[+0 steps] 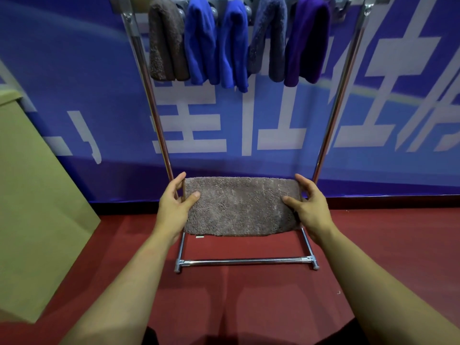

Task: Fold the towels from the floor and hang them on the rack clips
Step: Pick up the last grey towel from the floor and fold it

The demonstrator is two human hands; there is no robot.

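Five folded towels hang side by side from the clips along the rack's point(331, 125) top bar: brown towel point(165, 41), two blue towels point(200, 41) and point(234, 46), grey towel point(267, 38), purple towel point(307, 41). Their lower edges end well above the hands, leaving open room between the two chrome posts. Behind stands a blue banner point(74, 70) with white characters; a cardboard sheet point(37, 183) leans at the left. The red floor point(249, 295) lies bare around the rack's foot bar. A taupe towel point(240, 206) is held flat in the air, low between the posts, its lower edge above the foot bar. The left hand point(175, 204) pinches the left short edge, thumb on top; the right hand point(307, 205) pinches the right edge likewise, each grip closed on the cloth.
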